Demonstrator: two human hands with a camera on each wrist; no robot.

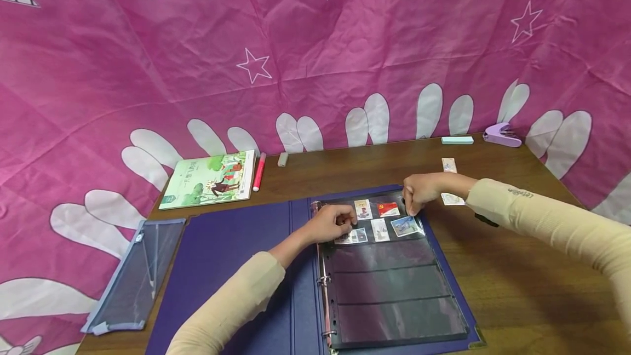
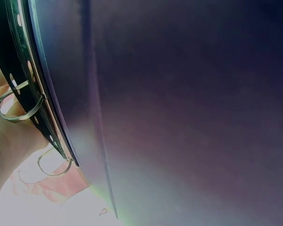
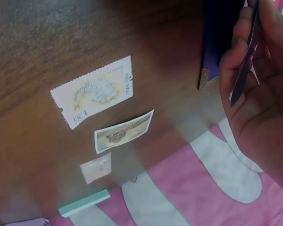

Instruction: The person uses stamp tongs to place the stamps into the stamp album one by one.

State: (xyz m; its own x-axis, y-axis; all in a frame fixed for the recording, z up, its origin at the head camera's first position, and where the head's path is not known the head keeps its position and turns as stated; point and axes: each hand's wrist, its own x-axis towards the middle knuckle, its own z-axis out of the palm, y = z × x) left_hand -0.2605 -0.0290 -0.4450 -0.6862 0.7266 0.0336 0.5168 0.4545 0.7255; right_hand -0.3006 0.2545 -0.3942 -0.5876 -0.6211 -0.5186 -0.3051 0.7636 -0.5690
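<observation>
A black stamp album page (image 1: 389, 278) lies in an open blue ring binder (image 1: 236, 267). Its top rows hold several stamps, among them a red one (image 1: 389, 209) and a tilted blue one (image 1: 405, 226). My right hand (image 1: 419, 193) grips slim metal tweezers (image 3: 247, 63), with its fingertips at the upper corner of the blue stamp. Bent fingers of my left hand (image 1: 331, 223) rest at the left of the stamp rows, beside a lower-left stamp (image 1: 359, 235); I cannot tell whether they pinch the page.
Loose stamps (image 3: 96, 92) lie on the brown table right of the binder. Behind are a teal box (image 1: 457, 140) and a purple stapler (image 1: 502, 135). Leftward are a green book (image 1: 209, 179), red marker (image 1: 259, 171), eraser (image 1: 283, 159) and mesh pouch (image 1: 135, 275).
</observation>
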